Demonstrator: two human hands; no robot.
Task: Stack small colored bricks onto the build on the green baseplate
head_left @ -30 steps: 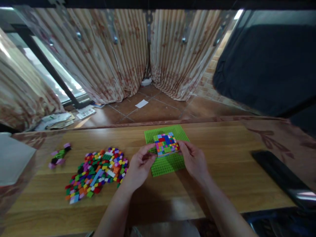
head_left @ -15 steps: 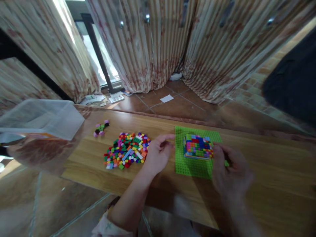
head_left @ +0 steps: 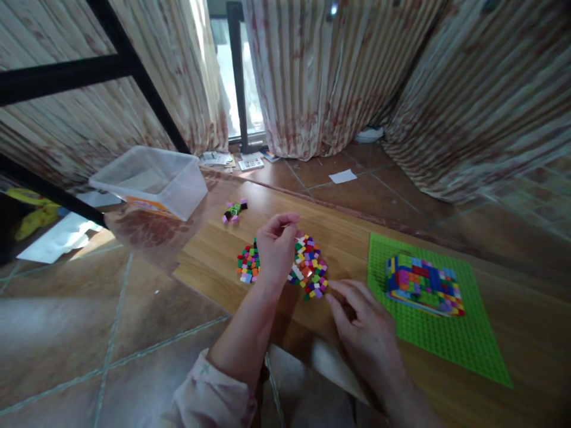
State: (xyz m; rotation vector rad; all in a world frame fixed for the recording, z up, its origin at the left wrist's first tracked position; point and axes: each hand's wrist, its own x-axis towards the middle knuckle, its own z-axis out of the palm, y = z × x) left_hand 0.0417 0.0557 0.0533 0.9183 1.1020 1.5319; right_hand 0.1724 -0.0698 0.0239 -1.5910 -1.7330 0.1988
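Observation:
A loose pile of small multicoloured toy bricks (head_left: 312,261) lies on the wooden table. Over its middle is my left hand (head_left: 275,249), fingers curled and thumb close to the index finger; whatever they pinch is too small to make out. My right hand (head_left: 366,321) rests at the pile's right edge, thumb and index finger slightly apart beside the outermost bricks, nothing visible between them. To the right, a built block of mixed-colour bricks (head_left: 423,285) sits on a green studded baseplate (head_left: 464,351). My left hand hides part of the pile.
A small cluster of pink, black and green bricks (head_left: 234,211) lies beyond the pile, to the left. A clear plastic bin (head_left: 187,187) stands past the table's left end. Striped curtains (head_left: 307,89) hang behind, with papers (head_left: 342,176) on the tiled floor.
The view has swung left. My right hand has left the built block and come to the pile's right edge. My left hand has moved from beside the pile to over it.

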